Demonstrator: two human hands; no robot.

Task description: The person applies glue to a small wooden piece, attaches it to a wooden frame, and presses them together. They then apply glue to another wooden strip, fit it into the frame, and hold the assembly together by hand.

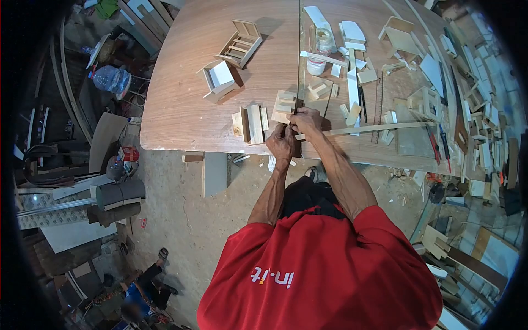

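At the table's front edge my left hand (281,144) is closed, its curled fingers against the near end of a small pale wooden assembly (284,106). My right hand (307,121) comes in from the right, fingers pinched together at the same spot. What lies between the fingertips is too small and covered to make out. To the left sits a stepped wooden piece (253,124) made of short boards. Right of the hands a long thin wooden strip (379,128) lies across the table, partly behind my right forearm.
Farther back on the wooden table (187,124) stand a miniature slatted bed (240,44) and a small white-seated chair (219,77). A glue jar (316,65), wood offcuts (352,96) and red-handled tools (444,146) lie right. Another person (146,291) is at lower left.
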